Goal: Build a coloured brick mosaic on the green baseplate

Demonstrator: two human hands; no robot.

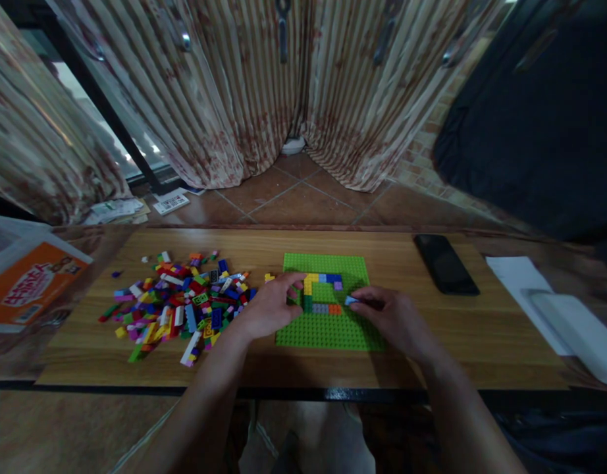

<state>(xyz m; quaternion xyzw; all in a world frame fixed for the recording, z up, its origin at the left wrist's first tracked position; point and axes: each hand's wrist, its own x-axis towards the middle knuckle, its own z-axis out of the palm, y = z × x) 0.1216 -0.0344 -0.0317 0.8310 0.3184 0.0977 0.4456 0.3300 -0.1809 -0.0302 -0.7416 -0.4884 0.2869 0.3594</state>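
Observation:
A green studded baseplate (pixel 328 336) lies on the wooden table. On it, a row of bricks (pixel 308 288) in yellow, blue, purple, green, grey and orange outlines a rectangle with a gap on its right side. My right hand (pixel 392 316) pinches a small light blue brick (pixel 351 300) just right of that gap; whether it touches the plate I cannot tell. My left hand (pixel 271 306) reaches over the plate's left edge, thumb and fingers apart, nothing visible between them, with fingertips near the outline's yellow corner.
A heap of loose coloured bricks (pixel 185 303) spreads over the table's left part. A black phone (pixel 446 263) rests at the right. Beyond it are white paper (pixel 523 296) and a white case (pixel 580 332). At far left stands a plastic box (pixel 37 283) with an orange label.

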